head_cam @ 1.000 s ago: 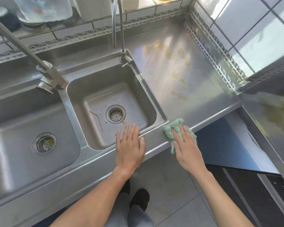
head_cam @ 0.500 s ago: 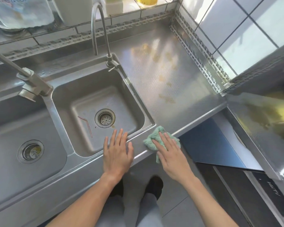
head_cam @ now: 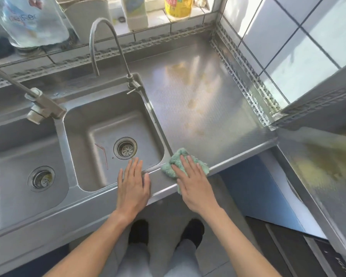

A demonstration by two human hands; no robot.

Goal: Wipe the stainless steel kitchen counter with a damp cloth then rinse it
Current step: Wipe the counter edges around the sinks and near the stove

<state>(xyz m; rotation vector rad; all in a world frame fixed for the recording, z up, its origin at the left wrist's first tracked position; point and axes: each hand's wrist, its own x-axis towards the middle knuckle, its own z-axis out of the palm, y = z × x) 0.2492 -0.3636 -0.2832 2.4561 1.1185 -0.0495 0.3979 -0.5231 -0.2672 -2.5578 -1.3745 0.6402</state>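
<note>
Pressing the crumpled green terry cloth (head_cam: 173, 159) flat under my right fingers (head_cam: 190, 166) at the steel surface (head_cam: 198, 108) edge, left fingers (head_cam: 135, 168) splayed empty beside, yellowish stains beyond them unwiped, rinsing undone.

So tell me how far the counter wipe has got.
Barely begun. The right hand presses the green cloth flat on the counter at its front edge; the left hand rests on the sink rim. Yellowish stains remain farther back. Rinsing is not yet done; the faucet runs dry.
</note>
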